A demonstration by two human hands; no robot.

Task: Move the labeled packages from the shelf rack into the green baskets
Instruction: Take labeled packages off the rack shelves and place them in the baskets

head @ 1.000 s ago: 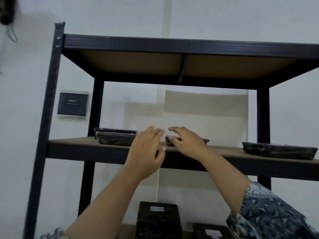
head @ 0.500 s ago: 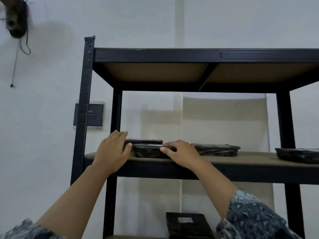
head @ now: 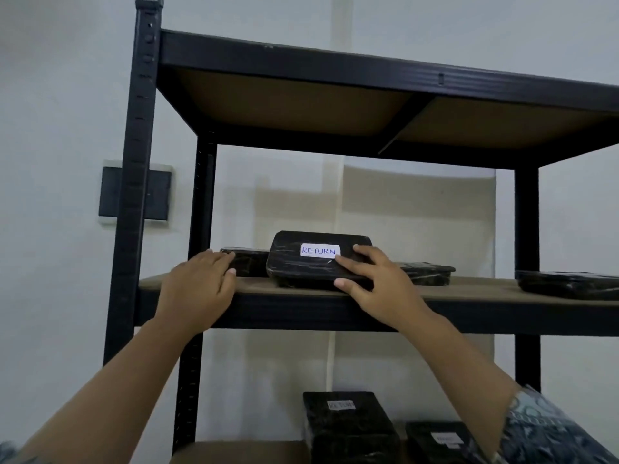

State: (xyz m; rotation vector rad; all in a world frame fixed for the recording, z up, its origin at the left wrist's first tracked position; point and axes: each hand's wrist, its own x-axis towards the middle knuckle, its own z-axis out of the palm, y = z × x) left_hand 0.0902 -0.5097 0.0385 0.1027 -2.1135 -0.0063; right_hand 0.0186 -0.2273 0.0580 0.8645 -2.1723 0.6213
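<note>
A flat black plastic-wrapped package with a white label reading RETURN [head: 311, 267] is tilted up at the near edge of the brown middle shelf board [head: 485, 289] of a black metal rack [head: 134, 162]. The right hand [head: 375, 286] grasps its right end, fingers on top and thumb beneath. The left hand [head: 197, 289] lies flat, fingers released, tips touching a second black wrapped package [head: 248, 262] on the left. Labeled black packages on the lower shelf [head: 348, 426] wait below. The pick-up looks underway. Next comes lifting it clear and carrying it to a green basket, none of which is visible here.
</note>
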